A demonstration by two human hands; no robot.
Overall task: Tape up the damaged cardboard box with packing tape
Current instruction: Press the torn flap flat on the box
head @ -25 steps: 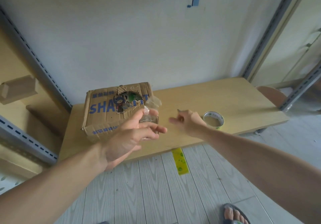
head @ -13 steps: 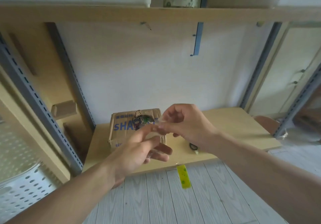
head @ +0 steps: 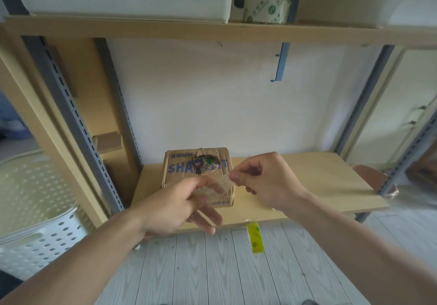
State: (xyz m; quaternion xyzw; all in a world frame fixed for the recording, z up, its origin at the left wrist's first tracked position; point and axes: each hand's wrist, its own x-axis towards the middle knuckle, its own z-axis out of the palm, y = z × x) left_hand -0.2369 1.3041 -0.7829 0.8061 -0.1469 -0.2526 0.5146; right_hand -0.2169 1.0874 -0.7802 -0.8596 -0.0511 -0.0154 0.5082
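Cardboard box point(head: 186, 170) with blue lettering sits at the left end of a low wooden shelf point(head: 307, 181), against a white wall. A ragged hole point(head: 205, 162) is torn in its top. Something dark and green shows inside but is hard to make out, and of the lettering only "SHA" reads.

Nearer than the box, two bare hands hold a short tape strip point(head: 221, 184) between them. It is clear, with edges hard to trace, and whether it touches the box cannot be told. The left hand point(head: 179, 206) pinches its near-left end between thumb and forefinger, with the other fingers loosely extended. The right hand point(head: 267, 181) pinches the far-right end, with the other fingers curled. The hands and tape hide the box's near right corner.

A yellow strip point(head: 255, 237) hangs from the shelf's near edge. A white perforated basket point(head: 35, 210) is cut off at the left.
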